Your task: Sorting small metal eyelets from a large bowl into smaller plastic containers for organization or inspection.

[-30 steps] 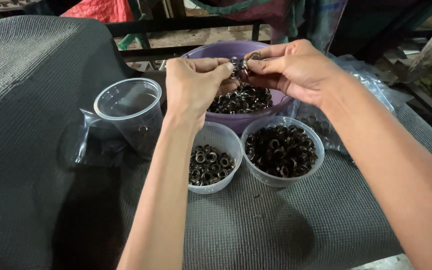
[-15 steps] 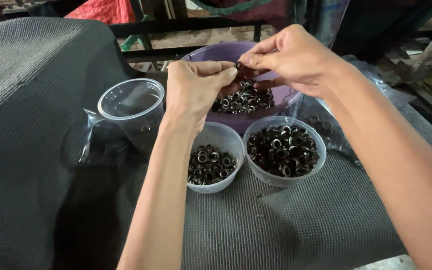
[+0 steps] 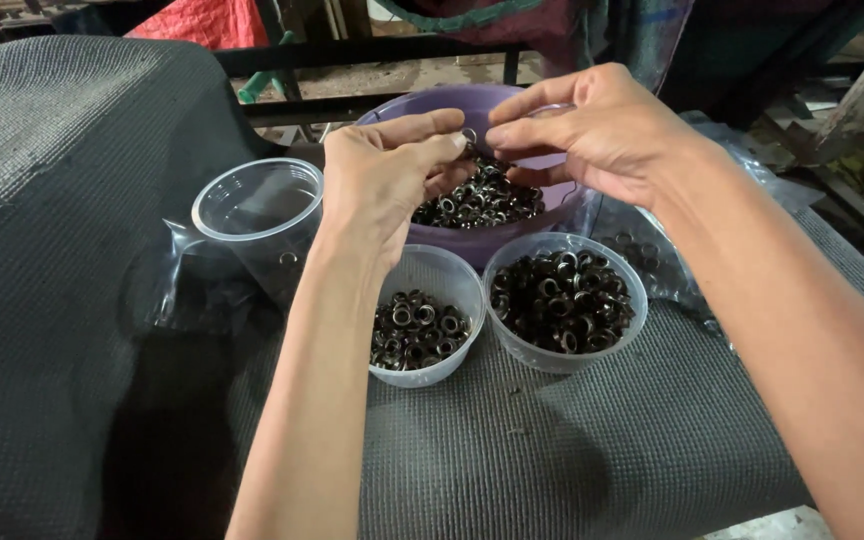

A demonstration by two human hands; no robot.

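An empty clear plastic cup (image 3: 257,205) stands at the left on the grey ribbed mat (image 3: 552,460). The left hand (image 3: 384,180) and right hand (image 3: 592,130) meet over the purple plastic bowl of dark metal eyelets (image 3: 482,200), fingertips narrowed around 1 small silver metal ring (image 3: 469,135) pinched between both. Nearer, 2 clear tubs of eyelets (image 3: 422,325) (image 3: 564,298) sit touching.

Purple bowl (image 3: 422,105) half hidden behind hands (image 3: 492,150), perhaps.
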